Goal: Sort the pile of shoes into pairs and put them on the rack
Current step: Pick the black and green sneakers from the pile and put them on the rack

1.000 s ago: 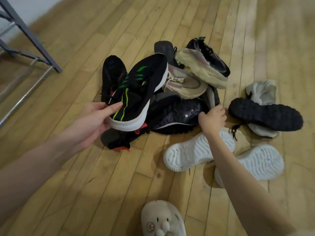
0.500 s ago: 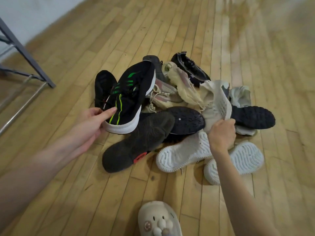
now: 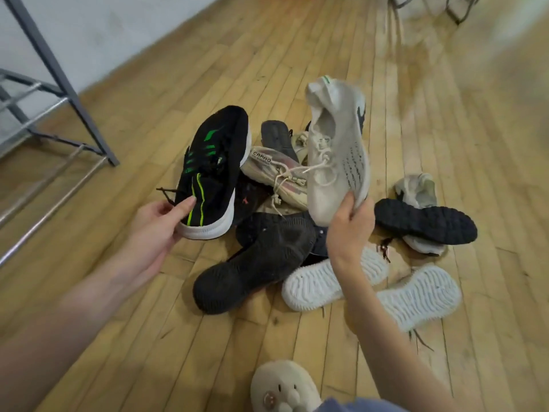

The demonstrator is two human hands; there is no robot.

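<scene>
My left hand [image 3: 157,224] grips the toe of a black sneaker with green stripes and a white sole [image 3: 214,173], held above the pile. An off-white knit sneaker [image 3: 332,162] is lifted heel-up by its toe in my right hand [image 3: 350,224]. Under both lies the shoe pile on the wooden floor: a black shoe sole-up [image 3: 255,260], two white-soled shoes turned over [image 3: 323,281] [image 3: 419,295], a beige laced shoe [image 3: 276,171], a black lugged sole [image 3: 424,221] over a grey shoe [image 3: 419,188]. The metal shoe rack [image 3: 59,84] stands at the left.
A beige plush slipper [image 3: 282,388] on a foot shows at the bottom edge. Bare wooden floor lies between the pile and the rack. A white wall runs along the upper left. Metal legs of some furniture [image 3: 454,10] stand at the far top right.
My right hand has pulled the off-white sneaker out of the pile and raised it. My left hand has lifted the black and green sneaker higher. The view has tilted up.
</scene>
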